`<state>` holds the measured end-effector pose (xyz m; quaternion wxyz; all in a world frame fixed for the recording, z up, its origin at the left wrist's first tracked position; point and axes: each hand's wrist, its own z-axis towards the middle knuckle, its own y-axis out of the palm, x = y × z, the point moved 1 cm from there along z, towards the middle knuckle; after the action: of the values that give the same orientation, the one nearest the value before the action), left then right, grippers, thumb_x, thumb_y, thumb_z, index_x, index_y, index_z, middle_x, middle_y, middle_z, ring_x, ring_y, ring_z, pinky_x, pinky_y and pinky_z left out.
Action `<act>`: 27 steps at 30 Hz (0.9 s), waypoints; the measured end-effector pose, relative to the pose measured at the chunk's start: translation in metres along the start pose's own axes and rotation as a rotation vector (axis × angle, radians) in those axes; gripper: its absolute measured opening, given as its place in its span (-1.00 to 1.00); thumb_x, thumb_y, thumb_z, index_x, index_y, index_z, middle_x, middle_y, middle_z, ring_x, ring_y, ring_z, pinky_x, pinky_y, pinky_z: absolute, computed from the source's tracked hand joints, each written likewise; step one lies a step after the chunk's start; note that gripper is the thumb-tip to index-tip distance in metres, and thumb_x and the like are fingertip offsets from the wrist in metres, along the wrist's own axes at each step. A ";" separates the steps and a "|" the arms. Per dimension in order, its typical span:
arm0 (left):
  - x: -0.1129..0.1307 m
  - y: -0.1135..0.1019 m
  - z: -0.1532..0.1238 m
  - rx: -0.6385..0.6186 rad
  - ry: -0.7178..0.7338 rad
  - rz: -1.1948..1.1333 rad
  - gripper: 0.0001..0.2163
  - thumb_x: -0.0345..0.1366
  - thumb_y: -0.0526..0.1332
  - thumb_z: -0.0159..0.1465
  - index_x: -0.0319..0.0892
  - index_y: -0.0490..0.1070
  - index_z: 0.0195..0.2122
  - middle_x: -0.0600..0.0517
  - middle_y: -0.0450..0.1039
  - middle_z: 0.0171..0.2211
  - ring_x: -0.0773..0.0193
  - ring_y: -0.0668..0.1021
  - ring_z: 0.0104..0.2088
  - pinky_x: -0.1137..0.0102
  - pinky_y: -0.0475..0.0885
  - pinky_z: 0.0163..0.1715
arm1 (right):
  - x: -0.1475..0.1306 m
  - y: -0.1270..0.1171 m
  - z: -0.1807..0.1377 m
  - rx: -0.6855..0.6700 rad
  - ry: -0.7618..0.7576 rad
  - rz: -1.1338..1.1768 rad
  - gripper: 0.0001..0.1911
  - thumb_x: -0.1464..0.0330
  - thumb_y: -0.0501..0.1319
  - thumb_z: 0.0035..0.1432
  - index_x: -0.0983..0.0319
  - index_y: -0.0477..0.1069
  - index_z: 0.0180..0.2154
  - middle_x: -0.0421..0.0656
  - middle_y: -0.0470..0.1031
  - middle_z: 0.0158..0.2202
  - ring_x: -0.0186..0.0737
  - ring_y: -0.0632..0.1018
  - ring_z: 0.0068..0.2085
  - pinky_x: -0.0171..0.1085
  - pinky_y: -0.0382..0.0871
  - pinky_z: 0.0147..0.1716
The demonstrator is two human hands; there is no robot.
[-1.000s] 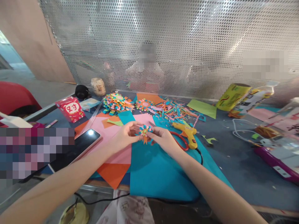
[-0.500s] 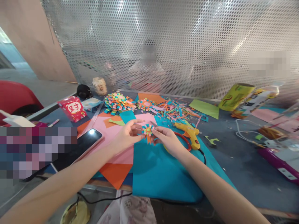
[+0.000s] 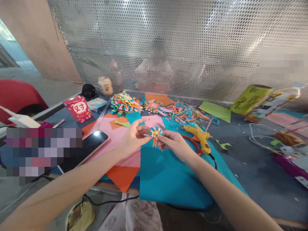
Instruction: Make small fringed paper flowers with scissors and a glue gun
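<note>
Between my two hands is a small paper flower (image 3: 156,132), with blue, orange and pink petals, a yellow-green centre and orange strips hanging below it. My left hand (image 3: 137,133) pinches its left side with thumb and fingers. From the right, my right hand (image 3: 172,141) grips the other edge. Under both hands lie a blue paper sheet (image 3: 166,173) and a pink paper sheet (image 3: 132,157). Just right of my right hand rests a yellow hot glue gun (image 3: 201,138), beside red-handled scissors (image 3: 192,142) partly hidden by that hand.
Behind the hands sit a heap of finished paper flowers (image 3: 125,102), another paper flower (image 3: 153,105) and cut paper strips (image 3: 186,112). A phone (image 3: 89,149) and a red packet (image 3: 78,109) are at left. A yellow tube (image 3: 251,99) stands right, before a perforated metal panel (image 3: 192,38).
The whole view has shifted slightly, so things appear a little farther right. Both hands still hold the paper flower, and my left fingertips sit closer against its edge.
</note>
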<state>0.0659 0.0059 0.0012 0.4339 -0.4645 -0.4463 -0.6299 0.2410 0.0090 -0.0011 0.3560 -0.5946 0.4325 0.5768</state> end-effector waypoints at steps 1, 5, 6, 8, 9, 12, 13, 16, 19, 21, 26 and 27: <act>-0.001 0.000 0.000 0.001 0.006 -0.013 -0.45 -0.45 0.37 -0.03 -0.14 0.25 0.00 0.11 0.48 -0.35 0.32 0.57 -0.28 0.47 0.44 -0.32 | 0.000 0.000 0.000 -0.009 0.008 0.010 -0.51 -0.02 0.45 -0.25 0.24 0.43 -0.48 -0.27 0.45 -0.60 -0.39 0.44 -0.57 -0.35 0.31 -0.53; -0.002 0.001 0.000 0.030 0.014 -0.074 -0.30 -0.45 0.38 -0.05 -0.07 0.14 0.12 0.11 0.46 -0.31 0.34 0.59 -0.33 0.51 0.42 -0.44 | 0.002 0.000 -0.001 -0.033 0.035 0.042 -0.49 -0.03 0.44 -0.24 0.25 0.42 -0.47 -0.26 0.45 -0.59 -0.39 0.43 -0.57 -0.35 0.32 -0.53; -0.002 0.001 -0.001 0.043 0.018 -0.084 -0.25 -0.46 0.38 -0.05 -0.05 0.10 0.16 0.11 0.46 -0.29 0.35 0.59 -0.35 0.52 0.41 -0.47 | 0.002 0.000 -0.002 -0.040 0.043 0.045 -0.49 -0.03 0.44 -0.24 0.25 0.42 -0.46 -0.25 0.45 -0.58 -0.39 0.44 -0.56 -0.35 0.32 -0.53; -0.001 0.001 -0.002 0.053 0.026 -0.090 -0.20 -0.47 0.38 -0.04 -0.03 0.04 0.20 0.10 0.45 -0.27 0.36 0.59 -0.37 0.53 0.41 -0.48 | 0.002 0.001 -0.002 -0.053 0.061 0.045 -0.48 -0.04 0.44 -0.24 0.26 0.43 -0.44 -0.22 0.47 -0.55 -0.35 0.47 -0.54 -0.34 0.34 -0.54; 0.000 0.001 -0.002 0.051 0.029 -0.088 -0.20 -0.46 0.38 -0.03 -0.03 0.03 0.21 0.10 0.44 -0.26 0.36 0.59 -0.37 0.53 0.41 -0.48 | 0.002 0.001 -0.002 -0.052 0.062 0.045 -0.47 -0.03 0.44 -0.24 0.25 0.43 -0.41 -0.20 0.49 -0.52 -0.33 0.49 -0.51 -0.34 0.35 -0.54; 0.002 0.001 -0.004 0.030 0.049 -0.064 -0.22 -0.45 0.38 -0.02 -0.02 0.04 0.20 0.09 0.43 -0.24 0.35 0.58 -0.35 0.47 0.46 -0.40 | 0.000 0.001 -0.001 -0.006 0.023 0.057 -0.48 0.00 0.45 -0.24 0.22 0.42 -0.35 -0.23 0.49 -0.45 -0.33 0.50 -0.47 -0.34 0.35 -0.53; 0.002 0.001 -0.005 0.026 0.062 -0.053 -0.23 -0.45 0.38 -0.02 -0.03 0.05 0.19 0.08 0.43 -0.24 0.36 0.58 -0.34 0.45 0.48 -0.36 | 0.000 0.001 -0.001 0.011 0.006 0.062 -0.49 0.01 0.46 -0.24 0.21 0.40 -0.37 -0.26 0.46 -0.47 -0.36 0.48 -0.49 -0.35 0.35 -0.53; 0.003 0.001 -0.006 0.017 0.087 -0.017 -0.27 -0.45 0.38 0.00 -0.03 0.08 0.16 0.07 0.43 -0.21 0.36 0.57 -0.32 0.43 0.48 -0.31 | -0.002 0.000 0.000 0.024 -0.017 0.063 -0.50 0.03 0.47 -0.25 0.21 0.34 -0.44 -0.31 0.40 -0.55 -0.40 0.41 -0.55 -0.34 0.31 -0.55; 0.003 0.001 -0.007 0.000 0.098 0.001 -0.29 -0.46 0.37 0.02 -0.03 0.06 0.16 0.06 0.43 -0.19 0.36 0.57 -0.30 0.44 0.46 -0.32 | -0.002 0.000 0.000 0.017 -0.021 0.052 -0.50 0.03 0.47 -0.26 0.22 0.36 -0.44 -0.29 0.41 -0.55 -0.39 0.41 -0.55 -0.34 0.28 -0.55; 0.003 0.000 -0.008 -0.009 0.112 0.008 -0.30 -0.46 0.35 0.05 -0.02 0.05 0.16 0.06 0.43 -0.19 0.37 0.57 -0.30 0.45 0.45 -0.30 | -0.002 0.000 -0.001 0.013 -0.022 0.044 -0.52 0.04 0.47 -0.24 0.22 0.38 -0.43 -0.29 0.40 -0.56 -0.39 0.40 -0.55 -0.34 0.24 -0.57; 0.003 0.001 -0.010 -0.024 0.157 0.022 -0.31 -0.46 0.34 0.09 -0.01 0.03 0.18 0.07 0.43 -0.19 0.36 0.58 -0.27 0.43 0.44 -0.26 | -0.002 0.000 -0.001 -0.012 -0.023 0.068 -0.52 0.04 0.48 -0.24 0.23 0.37 -0.44 -0.35 0.29 -0.62 -0.47 0.27 -0.62 -0.36 0.12 -0.61; 0.004 0.001 -0.010 -0.027 0.161 0.026 -0.31 -0.46 0.34 0.10 -0.01 0.04 0.18 0.07 0.44 -0.19 0.35 0.58 -0.27 0.43 0.44 -0.27 | -0.002 0.000 -0.002 -0.018 -0.023 0.078 -0.51 0.04 0.48 -0.25 0.23 0.38 -0.44 -0.36 0.28 -0.61 -0.47 0.26 -0.62 -0.36 0.11 -0.61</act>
<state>0.0642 -0.0046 0.0034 0.4702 -0.4238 -0.3955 -0.6655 0.2414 0.0076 0.0010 0.3328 -0.5738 0.4461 0.6009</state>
